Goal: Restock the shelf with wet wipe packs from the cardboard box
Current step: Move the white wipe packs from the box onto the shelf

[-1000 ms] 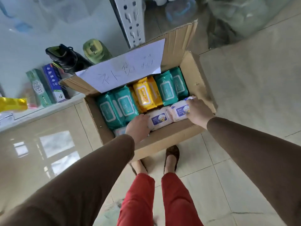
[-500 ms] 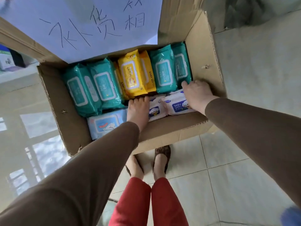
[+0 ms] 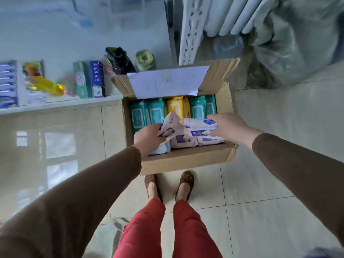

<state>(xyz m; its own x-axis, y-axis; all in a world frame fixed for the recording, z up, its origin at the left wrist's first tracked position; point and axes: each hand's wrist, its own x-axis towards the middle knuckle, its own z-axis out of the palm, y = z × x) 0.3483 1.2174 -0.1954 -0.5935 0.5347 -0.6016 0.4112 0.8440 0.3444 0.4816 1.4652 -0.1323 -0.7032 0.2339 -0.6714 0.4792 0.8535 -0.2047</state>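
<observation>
Your left hand (image 3: 149, 139) covers the lower end of the tilted pink pack (image 3: 170, 125), so its label is mostly hidden. The writing on the white paper sheet (image 3: 167, 82) is too faint to read. The packs under the lifted ones are partly covered, and the pale blue pack (image 3: 162, 149) shows only a sliver. At upper left, the shelf goods (image 3: 11, 84) are blurred and cut off by the frame's edge.
</observation>
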